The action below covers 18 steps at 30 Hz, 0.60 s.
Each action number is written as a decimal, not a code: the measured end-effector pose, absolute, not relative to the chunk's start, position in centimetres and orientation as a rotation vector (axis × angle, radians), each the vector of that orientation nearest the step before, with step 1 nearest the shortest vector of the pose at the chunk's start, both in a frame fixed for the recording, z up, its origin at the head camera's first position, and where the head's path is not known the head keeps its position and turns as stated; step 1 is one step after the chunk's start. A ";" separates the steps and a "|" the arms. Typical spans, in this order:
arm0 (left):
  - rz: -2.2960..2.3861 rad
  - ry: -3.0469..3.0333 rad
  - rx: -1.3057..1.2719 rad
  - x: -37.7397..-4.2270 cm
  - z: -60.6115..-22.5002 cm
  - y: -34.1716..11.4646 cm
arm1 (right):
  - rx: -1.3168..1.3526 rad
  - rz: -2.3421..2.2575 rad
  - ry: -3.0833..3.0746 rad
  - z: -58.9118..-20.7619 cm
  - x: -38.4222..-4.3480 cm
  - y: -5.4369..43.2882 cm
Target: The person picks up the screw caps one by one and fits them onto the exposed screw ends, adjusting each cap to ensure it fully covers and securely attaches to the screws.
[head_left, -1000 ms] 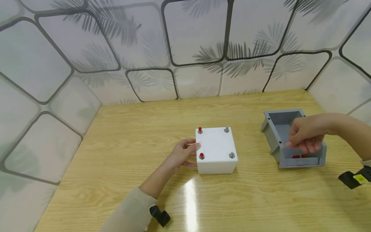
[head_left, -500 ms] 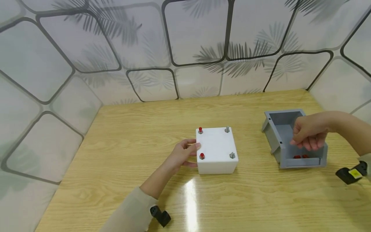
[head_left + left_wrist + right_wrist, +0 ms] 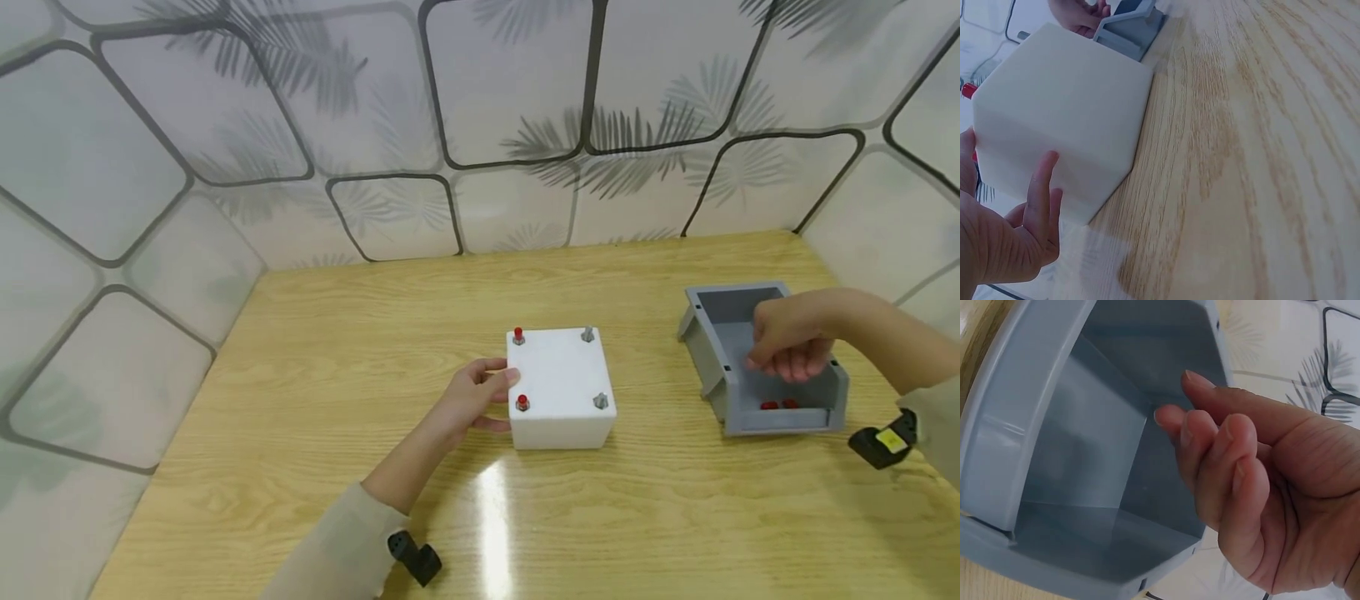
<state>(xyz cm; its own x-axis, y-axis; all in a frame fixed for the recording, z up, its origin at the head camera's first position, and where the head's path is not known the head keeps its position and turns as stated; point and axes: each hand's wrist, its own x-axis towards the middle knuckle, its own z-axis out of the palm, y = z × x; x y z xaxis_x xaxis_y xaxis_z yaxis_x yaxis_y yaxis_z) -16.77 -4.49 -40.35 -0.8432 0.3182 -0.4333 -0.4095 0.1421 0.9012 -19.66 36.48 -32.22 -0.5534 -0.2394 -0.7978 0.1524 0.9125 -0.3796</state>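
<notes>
A white box [image 3: 562, 375] stands on the wooden table. At its top corners are small metal toggle-like posts, red-tipped [image 3: 522, 402] on the left side and bare metal [image 3: 601, 401] on the right. My left hand [image 3: 472, 396] rests against the box's left side, thumb on the top edge; in the left wrist view its straight finger [image 3: 1040, 187] touches the wall. My right hand [image 3: 795, 337] hangs over a grey bin [image 3: 780, 421]. In the right wrist view its fingers [image 3: 1235, 434] curl loosely, thumb apart, and nothing shows between them. Small red pieces [image 3: 768, 406] lie inside the bin's front.
The wood-grain table [image 3: 360, 333] reaches back to a patterned wall [image 3: 517, 83] with black outlines and leaf prints. Bare tabletop separates the box from the bin. A black wrist camera [image 3: 415, 558] sits on the left sleeve, another [image 3: 885, 442] on the right.
My right hand has risen slightly from the bin's front and its forearm has shifted left in view, leaving the red pieces more exposed. My left hand and the white box have stayed put.
</notes>
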 end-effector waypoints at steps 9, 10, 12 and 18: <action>1.758 1.884 -0.081 -16.7 -40.3 -4.5 | -0.036 -0.443 2.104 -32.7 -19.9 36.0; 1.759 1.883 -0.078 -16.7 -40.2 -4.5 | -0.037 -0.429 2.110 -32.8 -19.9 36.0; 1.756 1.884 -0.073 -16.7 -40.3 -4.6 | -0.036 -0.404 2.118 -33.0 -19.9 36.1; 1.749 1.893 -0.059 -16.8 -40.6 -4.6 | -0.049 -0.341 2.126 -33.9 -20.3 36.2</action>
<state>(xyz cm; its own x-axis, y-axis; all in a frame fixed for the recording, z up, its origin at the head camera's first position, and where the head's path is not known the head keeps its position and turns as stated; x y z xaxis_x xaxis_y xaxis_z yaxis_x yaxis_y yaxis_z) -16.82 -4.64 -40.56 -0.8440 0.3316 -0.4215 -0.3940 0.1499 0.9068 -20.27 36.17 -33.91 -0.5492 -0.1669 -0.8188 0.0973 0.9604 -0.2610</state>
